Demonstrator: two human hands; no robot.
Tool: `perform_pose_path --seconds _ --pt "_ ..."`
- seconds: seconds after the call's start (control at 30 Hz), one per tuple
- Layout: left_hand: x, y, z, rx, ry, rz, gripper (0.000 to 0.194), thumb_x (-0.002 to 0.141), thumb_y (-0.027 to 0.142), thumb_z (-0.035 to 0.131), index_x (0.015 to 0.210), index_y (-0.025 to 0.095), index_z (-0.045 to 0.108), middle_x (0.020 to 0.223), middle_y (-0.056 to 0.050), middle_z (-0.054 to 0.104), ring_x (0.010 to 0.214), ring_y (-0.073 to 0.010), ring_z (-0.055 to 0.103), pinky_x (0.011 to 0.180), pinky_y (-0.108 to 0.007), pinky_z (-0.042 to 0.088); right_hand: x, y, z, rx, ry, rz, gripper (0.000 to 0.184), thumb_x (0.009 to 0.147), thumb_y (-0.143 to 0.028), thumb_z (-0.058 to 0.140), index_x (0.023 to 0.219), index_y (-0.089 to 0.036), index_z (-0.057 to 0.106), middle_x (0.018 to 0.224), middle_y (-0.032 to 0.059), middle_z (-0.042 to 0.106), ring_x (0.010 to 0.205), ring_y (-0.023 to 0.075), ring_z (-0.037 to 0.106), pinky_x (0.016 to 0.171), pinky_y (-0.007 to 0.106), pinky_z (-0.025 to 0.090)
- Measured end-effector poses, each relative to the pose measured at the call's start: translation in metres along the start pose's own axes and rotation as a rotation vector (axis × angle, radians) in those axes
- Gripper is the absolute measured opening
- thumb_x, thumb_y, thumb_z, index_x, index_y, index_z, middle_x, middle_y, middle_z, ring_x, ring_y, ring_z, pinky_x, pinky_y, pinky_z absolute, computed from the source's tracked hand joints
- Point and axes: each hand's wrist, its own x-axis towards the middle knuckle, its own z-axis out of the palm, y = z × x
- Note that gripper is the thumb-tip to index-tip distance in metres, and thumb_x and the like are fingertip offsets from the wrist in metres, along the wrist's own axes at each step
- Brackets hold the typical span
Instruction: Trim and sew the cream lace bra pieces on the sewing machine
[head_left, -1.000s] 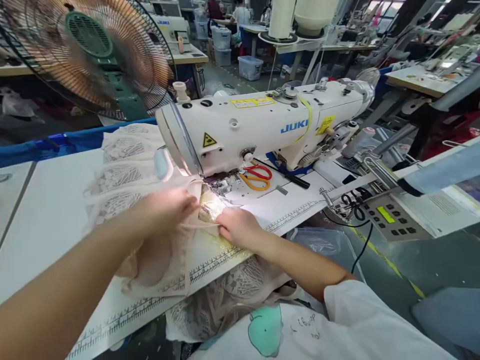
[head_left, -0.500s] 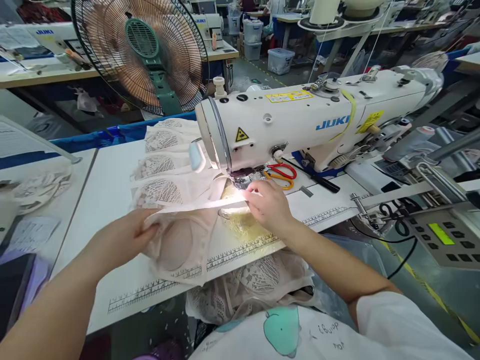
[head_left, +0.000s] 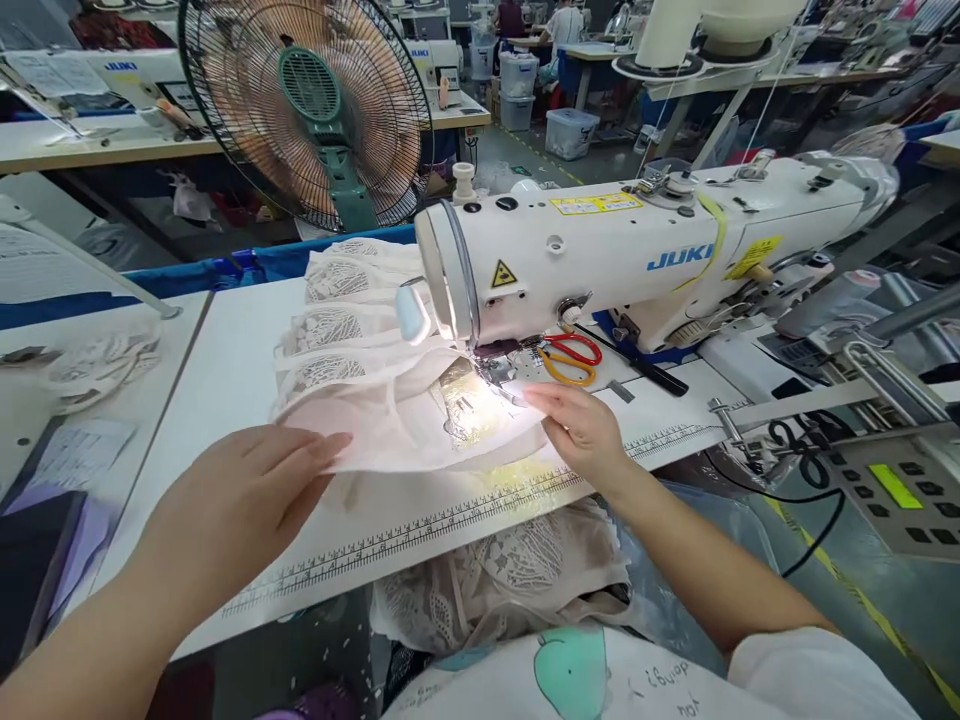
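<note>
A pale pink bra [head_left: 405, 425] lies spread across the bed of the white sewing machine [head_left: 600, 250], its upper edge near the lit needle area. My left hand [head_left: 262, 480] grips the bra's left part, thumb beneath and fingers on top. At the other end, my right hand [head_left: 577, 425] pinches the band's edge just right of the presser foot. Shiny yellowish film [head_left: 469, 405] shows on the machine bed between the hands. Behind my left hand, several lace bras [head_left: 337, 300] lie in an overlapping row.
Scissors with red and orange handles [head_left: 571, 358] and a black-handled tool [head_left: 652, 372] lie right of the needle. A large fan [head_left: 315, 110] stands behind the table. More lace bras [head_left: 517, 560] rest at the table's front edge. A control panel [head_left: 892, 490] sits at right.
The bra has been turned and opened out; its cup was hanging below a taut edge before. My right hand has shifted right, away from the needle. The view has moved slightly.
</note>
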Motion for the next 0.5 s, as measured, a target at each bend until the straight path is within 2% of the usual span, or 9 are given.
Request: perform_pose_path --seconds 0.07,0.17,0.27,0.33,0.43,0.47,0.5 --pt "0.002 -0.004 0.002 -0.018 0.005 0.045 0.021 0.09 0.022 0.039 0.089 0.025 0.06 0.075 -0.001 0.067 0.072 -0.0217 0.062 0.068 -0.036 0.05 -0.001 -0.003 -0.009 0.008 0.005 0.025 0.036 0.084 -0.006 0.044 0.104 -0.023 0.068 0.101 0.0058 0.072 0.095 0.0168 0.068 0.08 0.031 0.057" --pt "0.0 -0.011 -0.001 -0.031 -0.051 0.114 0.027 0.092 0.022 0.033 0.082 0.024 0.058 0.074 -0.001 0.068 0.068 -0.0199 0.064 0.076 -0.038 0.051 0.002 -0.011 -0.024 0.041 -0.025 0.048 0.036 0.083 -0.006 0.045 0.104 -0.024 0.069 0.099 0.0057 0.072 0.093 0.0168 0.068 0.078 0.03 0.057" --pt "-0.001 -0.018 -0.011 -0.195 -0.111 0.045 0.027 0.093 0.027 0.033 0.084 0.026 0.059 0.082 0.002 0.07 0.074 -0.0151 0.066 0.073 -0.028 0.054 0.006 -0.021 -0.041 0.132 -0.095 0.107 0.035 0.083 -0.008 0.047 0.103 -0.024 0.07 0.097 0.0048 0.072 0.089 0.0163 0.069 0.075 0.028 0.057" --pt "0.004 -0.029 -0.021 -0.379 -0.221 -0.05 0.026 0.092 0.034 0.036 0.087 0.027 0.061 0.083 0.004 0.071 0.073 -0.0108 0.066 0.06 -0.018 0.052 0.01 -0.027 -0.051 0.198 -0.093 0.193 0.03 0.083 -0.012 0.051 0.101 -0.025 0.071 0.093 0.0035 0.073 0.085 0.0161 0.069 0.073 0.027 0.056" --pt "0.02 -0.05 -0.035 -0.637 -0.512 -0.141 0.036 0.09 0.047 0.037 0.092 0.025 0.065 0.079 0.006 0.071 0.066 -0.0077 0.065 0.056 -0.014 0.05 0.015 -0.034 -0.061 0.277 -0.072 0.355 0.018 0.084 -0.02 0.058 0.095 -0.024 0.072 0.08 0.0014 0.072 0.074 0.0153 0.068 0.066 0.025 0.055" --pt "0.026 -0.057 -0.038 -0.637 -0.562 -0.163 0.043 0.088 0.054 0.035 0.09 0.025 0.066 0.077 0.006 0.071 0.065 -0.0079 0.065 0.056 -0.015 0.051 0.017 -0.035 -0.062 0.302 -0.09 0.41 0.015 0.084 -0.023 0.059 0.093 -0.023 0.072 0.073 0.0008 0.071 0.069 0.0148 0.067 0.063 0.025 0.055" --pt "0.031 -0.063 -0.038 -0.568 -0.548 -0.201 0.051 0.084 0.062 0.034 0.088 0.024 0.068 0.075 0.005 0.071 0.065 -0.0086 0.064 0.057 -0.016 0.051 0.018 -0.036 -0.062 0.329 -0.122 0.466 0.015 0.085 -0.027 0.059 0.091 -0.021 0.071 0.067 0.0004 0.069 0.064 0.0143 0.066 0.06 0.024 0.054"
